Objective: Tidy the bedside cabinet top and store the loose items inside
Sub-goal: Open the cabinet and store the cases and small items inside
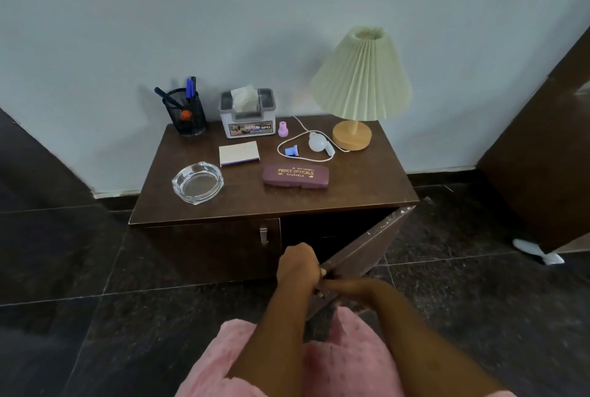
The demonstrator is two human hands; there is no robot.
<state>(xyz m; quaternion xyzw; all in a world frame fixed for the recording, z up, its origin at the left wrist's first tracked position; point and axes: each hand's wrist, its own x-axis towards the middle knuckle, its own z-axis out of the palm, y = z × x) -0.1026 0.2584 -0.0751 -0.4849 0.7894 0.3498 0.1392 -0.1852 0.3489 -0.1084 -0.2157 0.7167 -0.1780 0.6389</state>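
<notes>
A dark brown bedside cabinet (351,201) stands against the wall. Its right door (364,253) is swung open toward me. My left hand (298,269) grips the door's free edge, and my right hand (346,288) holds the same edge just below it. On top lie a maroon spectacle case (295,175), a glass ashtray (198,182), a small notepad (239,153), a blue plug (291,151), a pink cap (283,129) and a white bulb (316,142) on a white cord (287,143). The inside of the cabinet is dark.
At the back stand a mesh pen holder (186,117), a tissue box (247,115) and a pale green pleated lamp (360,83). The left door (210,249) with a metal handle (263,235) is shut. A dark wooden panel (549,147) rises at the right on dark floor tiles.
</notes>
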